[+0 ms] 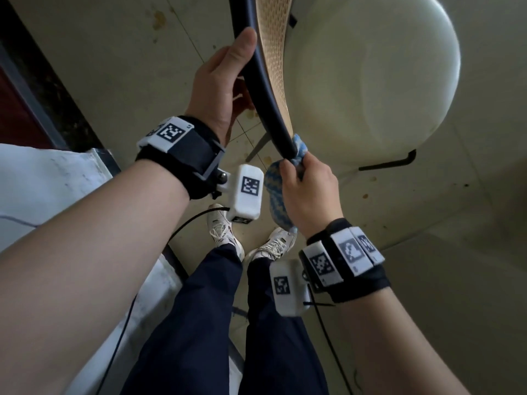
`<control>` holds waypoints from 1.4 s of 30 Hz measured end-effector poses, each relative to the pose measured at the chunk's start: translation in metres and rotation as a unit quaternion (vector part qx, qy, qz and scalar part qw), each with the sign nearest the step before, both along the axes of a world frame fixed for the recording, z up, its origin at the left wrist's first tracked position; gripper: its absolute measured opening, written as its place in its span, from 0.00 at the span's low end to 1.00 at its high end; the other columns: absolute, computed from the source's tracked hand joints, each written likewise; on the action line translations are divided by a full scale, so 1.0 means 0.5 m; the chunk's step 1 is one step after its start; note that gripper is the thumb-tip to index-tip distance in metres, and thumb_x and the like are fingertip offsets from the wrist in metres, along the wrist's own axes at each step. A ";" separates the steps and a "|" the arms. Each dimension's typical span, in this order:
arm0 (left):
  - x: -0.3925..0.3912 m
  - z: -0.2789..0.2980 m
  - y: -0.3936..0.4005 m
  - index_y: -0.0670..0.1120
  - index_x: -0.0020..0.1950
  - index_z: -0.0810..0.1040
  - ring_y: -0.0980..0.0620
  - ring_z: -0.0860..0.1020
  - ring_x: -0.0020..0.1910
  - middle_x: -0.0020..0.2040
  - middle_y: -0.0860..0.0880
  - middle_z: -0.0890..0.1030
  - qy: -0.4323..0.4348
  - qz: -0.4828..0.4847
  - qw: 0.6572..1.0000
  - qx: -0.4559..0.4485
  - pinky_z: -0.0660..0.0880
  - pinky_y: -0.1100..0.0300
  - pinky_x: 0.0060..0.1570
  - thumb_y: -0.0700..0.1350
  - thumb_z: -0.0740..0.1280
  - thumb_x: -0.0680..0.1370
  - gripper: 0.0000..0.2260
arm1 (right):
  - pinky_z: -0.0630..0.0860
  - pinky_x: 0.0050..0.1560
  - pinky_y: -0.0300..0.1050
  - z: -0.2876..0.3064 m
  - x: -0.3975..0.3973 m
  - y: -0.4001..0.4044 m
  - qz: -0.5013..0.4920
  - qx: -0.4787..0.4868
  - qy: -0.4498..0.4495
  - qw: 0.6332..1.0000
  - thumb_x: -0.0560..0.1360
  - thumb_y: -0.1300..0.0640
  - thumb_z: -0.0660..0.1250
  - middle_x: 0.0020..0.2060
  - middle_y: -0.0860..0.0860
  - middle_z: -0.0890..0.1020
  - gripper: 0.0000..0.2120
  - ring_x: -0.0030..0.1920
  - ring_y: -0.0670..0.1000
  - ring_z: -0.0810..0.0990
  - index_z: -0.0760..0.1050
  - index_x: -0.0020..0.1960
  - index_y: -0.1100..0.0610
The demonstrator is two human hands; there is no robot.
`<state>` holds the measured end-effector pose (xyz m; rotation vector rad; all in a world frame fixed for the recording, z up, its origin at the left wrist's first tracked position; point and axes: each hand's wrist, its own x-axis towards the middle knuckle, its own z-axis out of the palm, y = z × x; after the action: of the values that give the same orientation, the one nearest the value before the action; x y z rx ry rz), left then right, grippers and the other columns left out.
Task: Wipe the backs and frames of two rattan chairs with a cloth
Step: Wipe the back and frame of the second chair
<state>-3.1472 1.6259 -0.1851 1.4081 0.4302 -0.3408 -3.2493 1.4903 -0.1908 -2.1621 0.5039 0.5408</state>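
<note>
I look straight down on a rattan chair. Its dark curved top frame [258, 81] runs from the top of the view down to the middle, with the woven tan back [275, 44] beside it and a round cream seat cushion [376, 72] to the right. My left hand [221, 81] grips the frame from the left, thumb on top. My right hand [308, 192] holds a blue and white cloth [276, 195] bunched around the lower end of the frame. Only one chair shows.
Below are my legs in dark trousers and white sneakers [225, 232] on a stained tiled floor [427, 223]. A white surface with a metal edge [57, 178] lies at the left. A dark chair leg [390, 162] sticks out under the cushion.
</note>
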 end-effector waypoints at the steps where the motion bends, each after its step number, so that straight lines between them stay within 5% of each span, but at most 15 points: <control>1: -0.001 0.000 0.000 0.43 0.51 0.78 0.50 0.81 0.41 0.39 0.50 0.80 0.004 0.008 1.000 -0.004 0.78 0.52 0.48 0.58 0.70 0.75 0.18 | 0.73 0.44 0.45 0.016 -0.005 0.003 -0.013 0.033 -0.005 0.999 0.78 0.54 0.59 0.46 0.54 0.76 0.09 0.44 0.52 0.75 0.71 0.52 0.59; 5: -0.013 -0.004 -0.003 0.46 0.48 0.79 0.54 0.82 0.41 0.41 0.52 0.81 0.020 0.010 1.000 -0.021 0.79 0.57 0.44 0.54 0.72 0.75 0.11 | 0.70 0.49 0.33 0.050 -0.025 0.000 -0.024 0.126 -0.019 0.992 0.76 0.60 0.57 0.50 0.50 0.71 0.23 0.47 0.44 0.71 0.65 0.71 0.53; 7: -0.023 -0.009 -0.006 0.47 0.49 0.78 0.56 0.81 0.41 0.42 0.53 0.80 0.012 -0.001 1.000 -0.017 0.78 0.59 0.42 0.48 0.75 0.73 0.10 | 0.74 0.57 0.40 0.035 -0.033 -0.010 -0.018 0.124 -0.044 0.991 0.76 0.63 0.58 0.53 0.52 0.75 0.27 0.54 0.45 0.73 0.64 0.74 0.52; 9: -0.029 -0.013 -0.009 0.46 0.51 0.77 0.55 0.81 0.43 0.46 0.50 0.79 -0.008 -0.002 1.000 0.003 0.78 0.58 0.43 0.44 0.78 0.70 0.14 | 0.76 0.61 0.52 0.006 -0.037 -0.018 -0.077 0.164 -0.038 0.983 0.75 0.66 0.60 0.56 0.53 0.80 0.26 0.58 0.50 0.78 0.70 0.72 0.53; 12: -0.025 -0.018 -0.014 0.44 0.52 0.76 0.51 0.79 0.44 0.48 0.46 0.77 -0.033 -0.006 0.999 0.024 0.79 0.56 0.44 0.47 0.77 0.67 0.18 | 0.79 0.58 0.56 -0.047 -0.030 -0.024 -0.178 0.232 -0.009 0.956 0.74 0.70 0.62 0.53 0.53 0.84 0.21 0.56 0.51 0.82 0.77 0.65 0.58; 18: -0.023 -0.023 -0.018 0.42 0.53 0.74 0.49 0.76 0.44 0.46 0.45 0.74 -0.045 -0.013 0.999 0.027 0.78 0.54 0.46 0.48 0.75 0.68 0.19 | 0.82 0.47 0.58 -0.170 0.039 -0.037 -0.086 0.106 0.075 0.988 0.72 0.64 0.63 0.42 0.54 0.85 0.12 0.45 0.56 0.84 0.81 0.52 0.56; 25: -0.025 -0.028 -0.020 0.42 0.56 0.75 0.43 0.78 0.51 0.50 0.43 0.76 -0.033 -0.011 0.999 0.038 0.76 0.33 0.57 0.49 0.76 0.68 0.21 | 0.74 0.44 0.41 -0.271 0.138 -0.065 -0.009 0.067 0.081 0.994 0.77 0.60 0.64 0.41 0.51 0.82 0.08 0.43 0.48 0.78 0.81 0.52 0.58; 27: -0.025 -0.032 -0.017 0.44 0.54 0.76 0.45 0.78 0.49 0.48 0.45 0.76 -0.034 -0.010 0.998 0.044 0.78 0.35 0.56 0.49 0.76 0.68 0.19 | 0.74 0.45 0.40 -0.285 0.172 -0.067 -0.115 0.170 0.118 0.972 0.80 0.62 0.62 0.39 0.52 0.80 0.08 0.41 0.48 0.77 0.79 0.47 0.62; 31: -0.023 -0.034 -0.012 0.45 0.54 0.76 0.40 0.80 0.52 0.50 0.44 0.77 -0.040 -0.022 0.998 0.049 0.79 0.39 0.56 0.48 0.75 0.70 0.17 | 0.80 0.35 0.42 -0.280 0.221 -0.076 -0.281 0.374 0.200 0.861 0.78 0.71 0.51 0.34 0.55 0.83 0.17 0.33 0.52 0.83 0.78 0.49 0.64; 36: -0.023 -0.028 -0.015 0.42 0.57 0.74 0.44 0.78 0.52 0.51 0.42 0.76 -0.044 -0.036 0.997 0.053 0.78 0.37 0.56 0.49 0.75 0.70 0.21 | 0.72 0.37 0.42 -0.244 0.195 -0.062 -0.134 0.199 0.113 0.964 0.71 0.75 0.54 0.29 0.53 0.79 0.19 0.32 0.53 0.77 0.80 0.38 0.60; 39: -0.023 -0.026 -0.018 0.41 0.59 0.74 0.44 0.78 0.52 0.52 0.42 0.76 -0.043 -0.030 0.997 0.055 0.76 0.36 0.58 0.50 0.75 0.69 0.23 | 0.78 0.32 0.40 -0.197 0.155 -0.077 -0.071 0.167 0.090 0.979 0.65 0.74 0.54 0.25 0.49 0.80 0.19 0.29 0.49 0.80 0.80 0.39 0.58; 42: -0.024 -0.033 -0.017 0.41 0.59 0.74 0.44 0.77 0.52 0.52 0.42 0.76 -0.046 -0.025 0.997 0.053 0.76 0.34 0.58 0.49 0.75 0.69 0.23 | 0.82 0.39 0.58 -0.148 0.113 -0.082 -0.012 0.128 0.081 0.988 0.63 0.70 0.56 0.35 0.60 0.84 0.18 0.39 0.61 0.84 0.81 0.44 0.59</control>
<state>-3.1593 1.6174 -0.2017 1.5337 0.3425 -0.2962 -3.1928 1.4492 -0.2649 -1.8747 0.5168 0.7323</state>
